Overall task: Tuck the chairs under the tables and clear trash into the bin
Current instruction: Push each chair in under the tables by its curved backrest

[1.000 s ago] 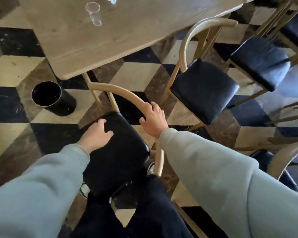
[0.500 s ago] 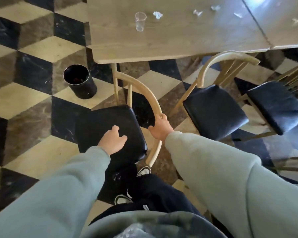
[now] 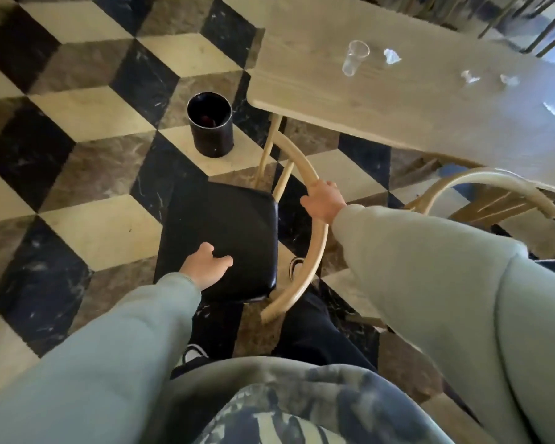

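The right hand (image 3: 322,202) is wrapped around the curved wooden backrest (image 3: 314,238) of the chair (image 3: 218,232). The left hand (image 3: 205,265) rests on its black seat, fingers loosely spread, gripping nothing. The chair stands just off the counter (image 3: 398,104) corner, which carries 1 clear cup (image 3: 354,58) and paper scraps (image 3: 391,56). A black bin (image 3: 210,125) stands on the floor beside it.

A café or restaurant dining room: long pale wooden table (image 3: 382,100), curved-back wooden chairs with black cushions (image 3: 225,225), cube-patterned marble floor (image 3: 87,100)
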`<state>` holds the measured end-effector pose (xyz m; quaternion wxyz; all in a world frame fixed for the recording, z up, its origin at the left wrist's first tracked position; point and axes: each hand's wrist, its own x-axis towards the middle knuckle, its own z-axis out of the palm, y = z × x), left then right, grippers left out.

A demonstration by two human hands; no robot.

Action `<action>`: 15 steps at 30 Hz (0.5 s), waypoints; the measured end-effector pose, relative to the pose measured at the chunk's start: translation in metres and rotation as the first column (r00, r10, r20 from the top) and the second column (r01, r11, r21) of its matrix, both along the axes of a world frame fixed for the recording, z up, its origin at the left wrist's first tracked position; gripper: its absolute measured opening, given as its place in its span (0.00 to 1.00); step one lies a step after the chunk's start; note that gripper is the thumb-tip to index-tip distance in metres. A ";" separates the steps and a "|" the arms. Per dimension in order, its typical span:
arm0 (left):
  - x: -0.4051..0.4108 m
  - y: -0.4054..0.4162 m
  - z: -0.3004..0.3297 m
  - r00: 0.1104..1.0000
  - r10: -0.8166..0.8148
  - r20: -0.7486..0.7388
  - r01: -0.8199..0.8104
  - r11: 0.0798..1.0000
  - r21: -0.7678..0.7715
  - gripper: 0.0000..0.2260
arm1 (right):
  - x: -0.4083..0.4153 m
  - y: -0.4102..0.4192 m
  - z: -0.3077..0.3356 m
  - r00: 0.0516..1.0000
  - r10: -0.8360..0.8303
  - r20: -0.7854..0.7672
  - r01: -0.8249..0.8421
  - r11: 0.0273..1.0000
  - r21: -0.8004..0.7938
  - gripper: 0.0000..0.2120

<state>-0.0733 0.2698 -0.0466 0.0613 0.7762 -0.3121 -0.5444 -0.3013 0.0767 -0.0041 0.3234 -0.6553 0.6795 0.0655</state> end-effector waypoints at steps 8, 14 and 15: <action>-0.070 -0.054 -0.020 0.931 0.360 0.056 -0.365 0.919 0.148 0.34 | 0.003 -0.131 -0.050 0.987 0.090 0.134 -0.102 0.991 0.091 0.35; -0.127 -0.033 -0.030 0.816 0.552 0.172 -0.577 0.768 0.278 0.32 | 0.023 -0.183 -0.069 0.989 0.030 0.147 -0.066 0.965 0.253 0.35; -0.136 -0.025 -0.030 0.798 0.565 0.210 -0.602 0.736 0.310 0.31 | 0.028 -0.188 -0.070 0.986 0.032 0.163 -0.076 0.960 0.269 0.33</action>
